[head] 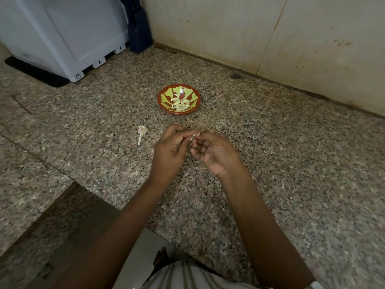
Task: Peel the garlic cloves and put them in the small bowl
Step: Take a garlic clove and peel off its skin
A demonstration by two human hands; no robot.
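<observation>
A small red bowl (164,94) with a green pattern sits on the speckled granite counter, with several pale peeled garlic cloves (180,104) lying in it. In front of the bowl, my left hand (169,151) and my right hand (214,152) meet above the counter. Their fingertips pinch one small garlic clove (193,138) between them; only a pale sliver of it shows. A bare garlic stem with papery skin (142,133) lies on the counter to the left of my hands.
A white appliance (62,34) on a black mat stands at the back left, a dark blue object (139,32) beside it. A stained wall (270,38) runs along the back. The counter edge drops off at the lower left.
</observation>
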